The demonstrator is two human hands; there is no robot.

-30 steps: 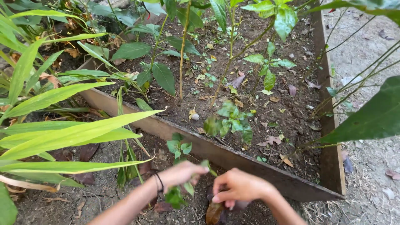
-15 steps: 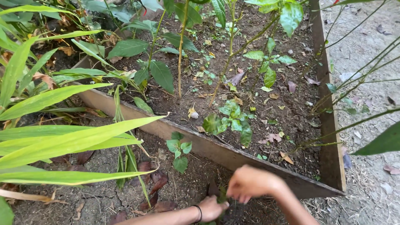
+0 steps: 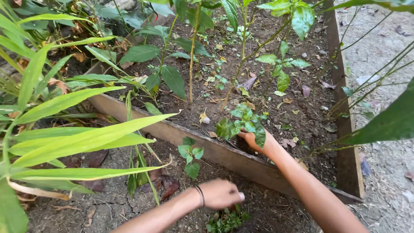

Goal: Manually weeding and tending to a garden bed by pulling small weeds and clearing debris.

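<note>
Head view: the right hand (image 3: pixel 258 141) reaches over the wooden bed edge (image 3: pixel 224 153) into the soil, its grip closed around the base of a small leafy weed (image 3: pixel 243 123) near the board; leaves hide the fingertips. The left hand (image 3: pixel 221 194) sits nearer, outside the bed, curled into a loose fist touching a low green clump (image 3: pixel 226 221) on the ground.

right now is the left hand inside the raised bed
No, the left hand is on the ground outside the wooden board, over a small weed; only the right hand reaches into the bed.
</note>
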